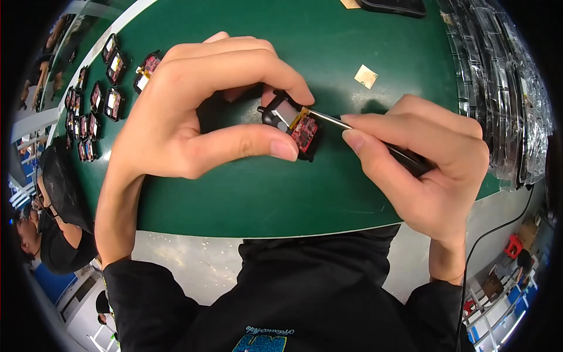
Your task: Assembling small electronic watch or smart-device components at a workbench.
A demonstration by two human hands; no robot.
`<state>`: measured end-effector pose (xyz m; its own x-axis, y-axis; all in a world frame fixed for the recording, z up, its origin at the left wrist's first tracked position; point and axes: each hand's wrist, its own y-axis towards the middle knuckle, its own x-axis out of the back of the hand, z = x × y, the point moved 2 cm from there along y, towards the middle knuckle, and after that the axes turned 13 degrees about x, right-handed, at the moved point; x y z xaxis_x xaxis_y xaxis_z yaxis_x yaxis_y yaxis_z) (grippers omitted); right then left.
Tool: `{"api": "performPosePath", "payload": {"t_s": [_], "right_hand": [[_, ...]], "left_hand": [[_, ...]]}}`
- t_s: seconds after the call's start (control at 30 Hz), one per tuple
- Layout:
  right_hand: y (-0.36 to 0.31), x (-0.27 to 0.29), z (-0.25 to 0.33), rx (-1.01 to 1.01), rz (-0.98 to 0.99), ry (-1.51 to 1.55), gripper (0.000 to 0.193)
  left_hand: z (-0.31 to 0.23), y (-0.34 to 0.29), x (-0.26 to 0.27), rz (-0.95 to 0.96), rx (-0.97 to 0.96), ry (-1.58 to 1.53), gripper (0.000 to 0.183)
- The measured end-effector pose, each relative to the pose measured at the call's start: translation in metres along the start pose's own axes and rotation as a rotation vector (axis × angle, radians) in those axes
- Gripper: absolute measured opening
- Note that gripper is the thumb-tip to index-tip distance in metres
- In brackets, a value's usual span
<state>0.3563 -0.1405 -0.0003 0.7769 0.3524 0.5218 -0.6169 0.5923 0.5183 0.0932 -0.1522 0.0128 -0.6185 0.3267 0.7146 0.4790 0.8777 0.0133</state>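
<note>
Between the thumb and fingers of my left hand is a small black device housing with its inside showing. A red circuit board, a silvery rectangular part and a yellow-gold flex strip are visible in it. My right hand is closed around a slim tool with a dark handle and a thin metal shaft, possibly tweezers. The tool's tip meets the housing at the flex strip. Exactly what the tip does there is too small to tell.
Several similar open housings lie on the green table at the left. A small gold square rests beyond my right hand. Stacked clear plastic trays line the right edge. A black phone-like object is at the far edge. Another person sits at left.
</note>
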Motion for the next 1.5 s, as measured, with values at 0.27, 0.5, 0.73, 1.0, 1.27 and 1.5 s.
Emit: {"api": "performPosePath", "payload": {"t_s": [0.27, 0.5, 0.73, 1.0, 1.27, 1.5], "right_hand": [[0.0012, -0.0014, 0.0013, 0.004, 0.023, -0.022, 0.019], [0.0002, -0.0020, 0.0004, 0.008, 0.005, -0.013, 0.019], [-0.0002, -0.0005, 0.0020, 0.003, 0.006, -0.027, 0.019], [-0.0010, -0.0007, 0.0013, -0.008, -0.023, -0.015, 0.019], [-0.0011, 0.0003, 0.0015, -0.001, -0.016, -0.016, 0.020], [-0.0017, -0.0006, 0.0008, 0.027, -0.006, -0.020, 0.021]], "left_hand": [[0.0002, -0.0002, 0.0000, -0.017, -0.043, 0.030, 0.069], [0.0013, -0.0007, -0.0017, -0.028, -0.024, 0.022, 0.068], [0.0005, 0.0012, -0.0007, -0.032, -0.046, 0.028, 0.068], [0.0011, 0.0003, 0.0000, -0.027, -0.063, 0.032, 0.067], [0.0016, 0.0005, -0.0012, -0.024, -0.071, 0.008, 0.065], [0.0011, -0.0011, -0.0013, -0.032, -0.072, 0.010, 0.063]]}}
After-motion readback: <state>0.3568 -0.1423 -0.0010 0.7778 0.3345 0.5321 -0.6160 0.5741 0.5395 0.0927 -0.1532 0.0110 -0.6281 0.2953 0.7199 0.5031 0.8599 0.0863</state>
